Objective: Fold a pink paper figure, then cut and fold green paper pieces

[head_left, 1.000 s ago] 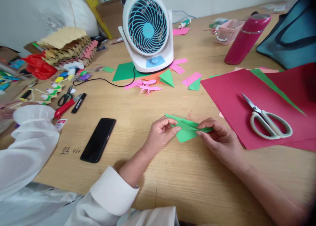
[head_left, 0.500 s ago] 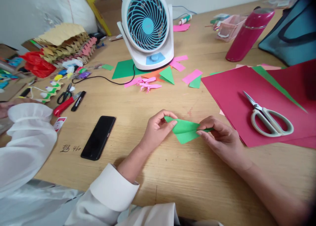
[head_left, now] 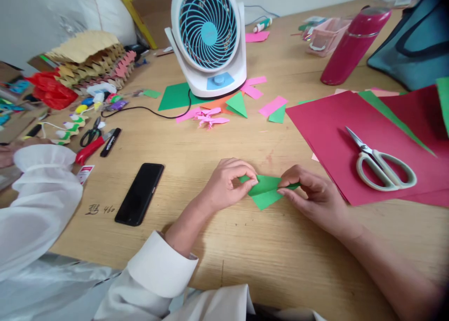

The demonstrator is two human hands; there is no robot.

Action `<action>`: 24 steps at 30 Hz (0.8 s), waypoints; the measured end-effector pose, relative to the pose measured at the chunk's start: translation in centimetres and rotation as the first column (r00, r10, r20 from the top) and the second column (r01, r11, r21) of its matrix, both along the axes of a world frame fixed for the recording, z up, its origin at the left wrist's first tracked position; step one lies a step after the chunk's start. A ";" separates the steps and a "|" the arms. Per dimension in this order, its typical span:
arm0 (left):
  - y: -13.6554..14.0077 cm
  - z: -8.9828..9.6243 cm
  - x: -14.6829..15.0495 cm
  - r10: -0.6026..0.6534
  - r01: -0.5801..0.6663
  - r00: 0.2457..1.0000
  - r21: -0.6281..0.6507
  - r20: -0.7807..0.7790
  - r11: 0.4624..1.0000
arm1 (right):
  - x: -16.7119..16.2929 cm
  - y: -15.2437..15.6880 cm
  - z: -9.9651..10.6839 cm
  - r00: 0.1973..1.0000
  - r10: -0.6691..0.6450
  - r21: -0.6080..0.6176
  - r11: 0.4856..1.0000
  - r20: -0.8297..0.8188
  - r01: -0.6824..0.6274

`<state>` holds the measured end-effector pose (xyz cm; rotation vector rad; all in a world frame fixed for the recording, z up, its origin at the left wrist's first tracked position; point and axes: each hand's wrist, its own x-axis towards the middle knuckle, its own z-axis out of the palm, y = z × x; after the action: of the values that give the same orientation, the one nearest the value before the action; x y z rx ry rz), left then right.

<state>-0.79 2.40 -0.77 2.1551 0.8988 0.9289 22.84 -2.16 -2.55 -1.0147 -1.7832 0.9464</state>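
Observation:
Between my two hands is a small piece of green paper (head_left: 267,192) with a crease running across it. My left hand (head_left: 229,183) pinches its left end between thumb and fingers. At the other end, my right hand (head_left: 312,194) grips the paper with thumb and forefinger, and a narrow green tip sticks out behind those fingers. To the right, scissors (head_left: 380,166) with pale handles lie on red paper sheets (head_left: 326,143). Beyond my hands lie folded pink paper pieces (head_left: 210,118) and a green paper triangle (head_left: 237,105).
A white fan (head_left: 210,35) stands at the back. A black phone (head_left: 139,193) lies left of my hands, near a red-handled cutter (head_left: 91,148). Another person's white sleeve (head_left: 45,185) rests at the far left. A magenta bottle (head_left: 356,47) stands at the back right, beside a blue bag (head_left: 417,45).
My left hand has shifted a little right along the green paper, its fingers curling further over the end. The right hand stays nearly in place. A green strip now shows at the far right edge.

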 end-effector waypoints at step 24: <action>-0.9 0.1 0.5 -0.107 0.109 0.991 0.025 -0.076 0.994 | 0.1 0.1 -0.2 0.996 -0.065 -0.206 0.977 -0.056 0.053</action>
<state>-0.31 1.49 -0.70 2.2518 0.7999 0.8181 22.92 -2.09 -2.78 -1.1471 -1.6194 1.1295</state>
